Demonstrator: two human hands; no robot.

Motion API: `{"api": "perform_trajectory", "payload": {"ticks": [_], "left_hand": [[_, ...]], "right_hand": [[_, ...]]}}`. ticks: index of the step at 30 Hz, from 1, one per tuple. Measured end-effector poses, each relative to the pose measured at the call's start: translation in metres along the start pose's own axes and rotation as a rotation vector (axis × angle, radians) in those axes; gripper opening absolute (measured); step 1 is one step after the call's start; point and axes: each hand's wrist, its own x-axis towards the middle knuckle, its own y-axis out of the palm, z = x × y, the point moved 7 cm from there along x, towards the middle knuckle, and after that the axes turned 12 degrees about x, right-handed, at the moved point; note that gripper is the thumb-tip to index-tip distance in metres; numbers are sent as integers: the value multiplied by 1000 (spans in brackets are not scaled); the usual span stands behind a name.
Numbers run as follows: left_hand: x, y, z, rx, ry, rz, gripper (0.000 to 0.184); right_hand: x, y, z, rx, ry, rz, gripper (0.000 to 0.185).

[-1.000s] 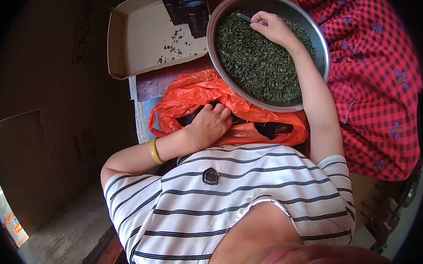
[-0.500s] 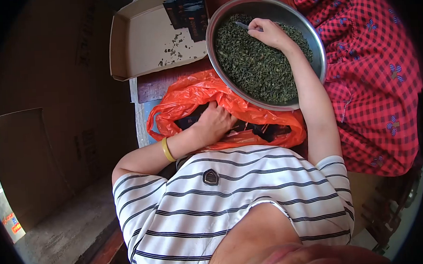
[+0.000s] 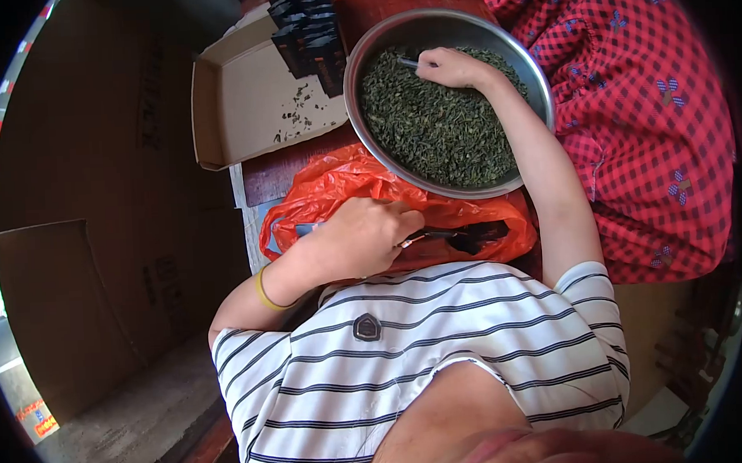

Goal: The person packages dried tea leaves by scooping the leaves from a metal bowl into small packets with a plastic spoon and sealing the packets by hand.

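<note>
My left hand (image 3: 369,236) is closed, fingers pinched on a dark packet (image 3: 431,236) at the mouth of a red plastic bag (image 3: 335,173). More dark packets lie inside the bag, mostly hidden by the hand. My right hand (image 3: 451,67) is closed round a small grey scoop (image 3: 407,63), of which only a short part shows. It rests over the loose dried tea leaves (image 3: 441,129), which fill much of a large steel bowl (image 3: 546,100).
Left of the bowl, a shallow cardboard tray (image 3: 237,105) holds scattered leaf bits and a cluster of black packets (image 3: 306,31). A red checked cloth (image 3: 632,137) is heaped on the right. A big cardboard box (image 3: 78,161) stands at the left.
My left hand has come up out of the red bag and now pinches a dark packet. The right hand stays over the leaves with the scoop. The view has shifted slightly.
</note>
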Motion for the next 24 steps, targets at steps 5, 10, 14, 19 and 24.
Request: {"api": "perform_trajectory", "payload": {"ticks": [5,10,14,19,24], "left_hand": [[1,-55,18,-271,-29,-49,29],[20,-127,46,-433,-43,-349,29],[69,-167,85,-339,-32,-658,35],[166,-126,135,29,-75,-598,38],[231,-59,158,355,-286,-277,33]], "right_hand": [[-18,0,17,109,-79,211,32],[-59,-5,47,73,-203,233,27],[-106,-5,70,-29,-79,133,27],[-132,-2,75,-47,-151,6,22],[-138,-9,77,-87,-166,-4,21]]}}
